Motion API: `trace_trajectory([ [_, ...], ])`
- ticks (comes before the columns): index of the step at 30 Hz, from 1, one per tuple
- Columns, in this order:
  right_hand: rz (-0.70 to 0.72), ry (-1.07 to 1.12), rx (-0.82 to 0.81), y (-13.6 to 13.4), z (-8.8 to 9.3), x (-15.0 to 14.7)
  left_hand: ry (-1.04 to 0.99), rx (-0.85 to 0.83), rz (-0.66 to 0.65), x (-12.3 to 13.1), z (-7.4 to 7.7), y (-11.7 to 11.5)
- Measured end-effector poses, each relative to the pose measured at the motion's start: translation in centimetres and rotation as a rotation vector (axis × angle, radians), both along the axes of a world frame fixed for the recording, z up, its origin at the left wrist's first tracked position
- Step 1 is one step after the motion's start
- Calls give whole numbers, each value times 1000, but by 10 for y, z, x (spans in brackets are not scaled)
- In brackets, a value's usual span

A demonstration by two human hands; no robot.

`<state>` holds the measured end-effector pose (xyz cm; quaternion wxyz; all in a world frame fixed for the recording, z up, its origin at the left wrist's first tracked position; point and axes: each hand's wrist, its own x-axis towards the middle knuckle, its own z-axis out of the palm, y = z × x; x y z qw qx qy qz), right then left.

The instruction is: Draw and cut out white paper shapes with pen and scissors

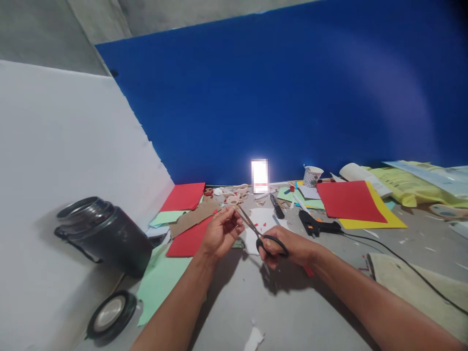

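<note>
My right hand [276,246] grips a pair of scissors [250,223] by its black handles, with the blades pointing up and to the left. The blade tips reach the fingertips of my left hand [224,233]. Thumb and fingers of that hand are pinched together beside the tips; whatever lies between them is too small to make out. Below and behind the scissors lies a white sheet of paper [252,247] with small red scraps on it. Just beyond the hands are a pale bird-shaped cutout [233,199] and a black marker-like pen [277,206].
A black glue gun [314,225] with a trailing cable lies right, near red paper [349,201] and a patterned cup [312,176]. At left stand a dark open flask [117,239] and its lid [111,314]. Green paper [164,278] lies beside my left forearm. A blue panel [256,97] rises behind.
</note>
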<state>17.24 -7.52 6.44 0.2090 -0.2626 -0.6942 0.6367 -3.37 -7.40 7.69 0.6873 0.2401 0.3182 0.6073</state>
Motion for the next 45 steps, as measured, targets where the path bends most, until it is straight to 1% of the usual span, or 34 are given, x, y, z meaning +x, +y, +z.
trace_trajectory([
  [4,-1,-18,0,2,-5,2,-21,34,-18,0,0,-2],
  [8,-2,-1,-6,3,-9,3,-23,32,-13,0,1,-1],
  [16,-28,-2,-19,1,-3,0,1,45,0,0,3,-2],
  [20,-27,-5,-47,1,-2,-1,1,36,16,1,5,-3],
  [25,-45,-41,-34,1,-2,-1,4,25,27,2,7,-4],
  [37,-32,-49,-23,0,0,0,-1,64,2,0,6,-4],
  [41,-13,-5,-34,1,-1,0,10,79,-5,0,7,-4],
  [45,-32,-10,-38,1,-2,1,26,103,-15,-1,5,-3],
])
